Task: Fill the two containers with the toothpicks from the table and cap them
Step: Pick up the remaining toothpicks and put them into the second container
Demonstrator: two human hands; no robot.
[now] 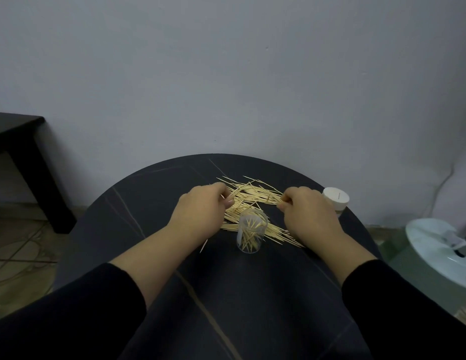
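A heap of pale wooden toothpicks (252,196) lies spread across the far middle of the round black table (174,294). An uncapped clear container (251,233) stands upright in front of the heap, partly filled with toothpicks. My left hand (200,211) pinches a few toothpicks at the heap's left edge. At the right edge my right hand (307,211) pinches toothpicks too. A second container with a white cap (335,199) stands just behind my right hand, partly hidden by it. One stray toothpick (204,246) lies under my left wrist.
The table stands against a grey wall. A low black side table (21,152) is at the left. A white round fan base (440,250) sits on the floor to the right, with a cable running up the wall.
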